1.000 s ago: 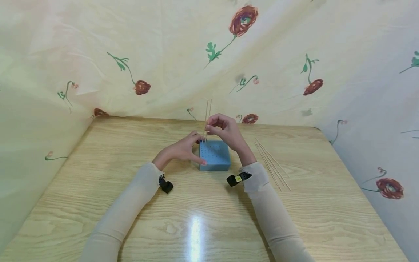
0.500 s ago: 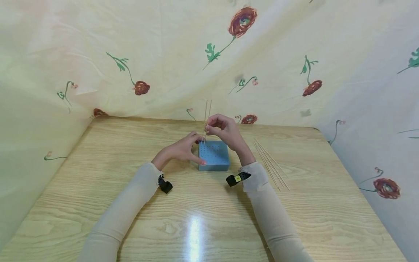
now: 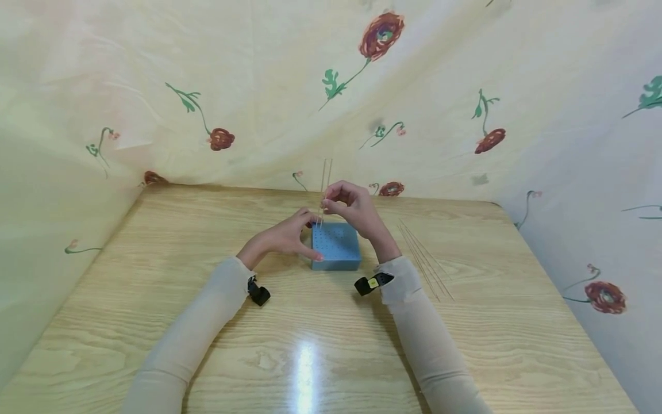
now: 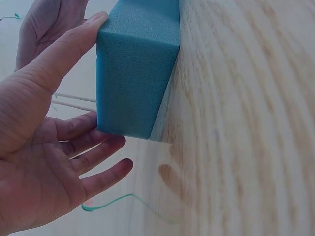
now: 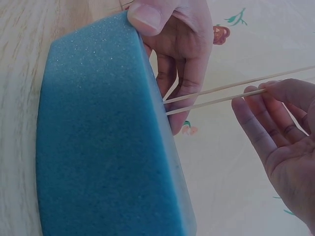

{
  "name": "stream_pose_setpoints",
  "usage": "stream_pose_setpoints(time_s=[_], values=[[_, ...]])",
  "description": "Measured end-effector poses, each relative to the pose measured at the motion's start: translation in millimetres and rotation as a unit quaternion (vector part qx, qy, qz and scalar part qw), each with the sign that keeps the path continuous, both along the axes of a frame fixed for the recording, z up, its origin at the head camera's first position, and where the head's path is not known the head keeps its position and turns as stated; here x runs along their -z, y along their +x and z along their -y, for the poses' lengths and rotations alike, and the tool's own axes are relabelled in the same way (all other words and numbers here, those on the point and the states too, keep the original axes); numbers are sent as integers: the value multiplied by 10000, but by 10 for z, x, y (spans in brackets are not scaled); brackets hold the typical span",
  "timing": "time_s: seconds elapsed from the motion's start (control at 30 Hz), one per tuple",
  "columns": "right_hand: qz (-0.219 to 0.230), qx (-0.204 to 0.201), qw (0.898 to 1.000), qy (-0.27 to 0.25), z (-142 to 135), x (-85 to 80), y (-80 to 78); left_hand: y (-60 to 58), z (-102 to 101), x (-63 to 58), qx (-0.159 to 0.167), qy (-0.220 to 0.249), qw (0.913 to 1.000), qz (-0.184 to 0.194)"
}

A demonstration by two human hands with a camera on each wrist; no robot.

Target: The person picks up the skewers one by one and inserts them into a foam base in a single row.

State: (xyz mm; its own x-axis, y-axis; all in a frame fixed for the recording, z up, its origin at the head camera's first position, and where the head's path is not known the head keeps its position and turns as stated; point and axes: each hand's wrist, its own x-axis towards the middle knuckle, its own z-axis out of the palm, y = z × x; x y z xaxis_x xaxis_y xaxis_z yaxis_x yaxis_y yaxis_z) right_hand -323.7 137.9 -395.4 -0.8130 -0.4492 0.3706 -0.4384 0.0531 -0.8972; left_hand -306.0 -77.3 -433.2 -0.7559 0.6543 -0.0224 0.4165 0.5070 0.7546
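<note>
A blue foam block (image 3: pixel 338 248) with rows of small holes in its top rests on the table. My left hand (image 3: pixel 283 237) holds its left side, thumb (image 4: pixel 74 46) at the near top edge and fingers at the far end. Two thin wooden sticks stand upright at the block's far left corner. My right hand (image 5: pixel 290 123) pinches one wooden stick (image 5: pixel 211 103) between thumb and fingertips, its lower end at the block's top. Close beside it, the other stick (image 5: pixel 236 84) rises from the block, not gripped.
Several loose wooden sticks (image 3: pixel 426 260) lie on the wood-grain table (image 3: pixel 248 356) to the right of the block, beside my right forearm. A flower-patterned cloth (image 3: pixel 269 86) hangs behind the table and along its sides.
The whole head view has shifted slightly left. Both hands, the block and the two upright sticks keep the same places relative to each other.
</note>
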Motion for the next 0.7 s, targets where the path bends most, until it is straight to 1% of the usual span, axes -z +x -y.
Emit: stream_pose_setpoints(time_s=[0.27,0.57,0.7], values=[[-62,-9,10000,29,20,2,6,17,14,-1,12,13,10000,-2],[-87,38,9997,229,28,-10,29,27,17,-3,20,30,10000,15],[-52,65,9998,201,17,-14,48,32,7,-2,28,52,10000,21]])
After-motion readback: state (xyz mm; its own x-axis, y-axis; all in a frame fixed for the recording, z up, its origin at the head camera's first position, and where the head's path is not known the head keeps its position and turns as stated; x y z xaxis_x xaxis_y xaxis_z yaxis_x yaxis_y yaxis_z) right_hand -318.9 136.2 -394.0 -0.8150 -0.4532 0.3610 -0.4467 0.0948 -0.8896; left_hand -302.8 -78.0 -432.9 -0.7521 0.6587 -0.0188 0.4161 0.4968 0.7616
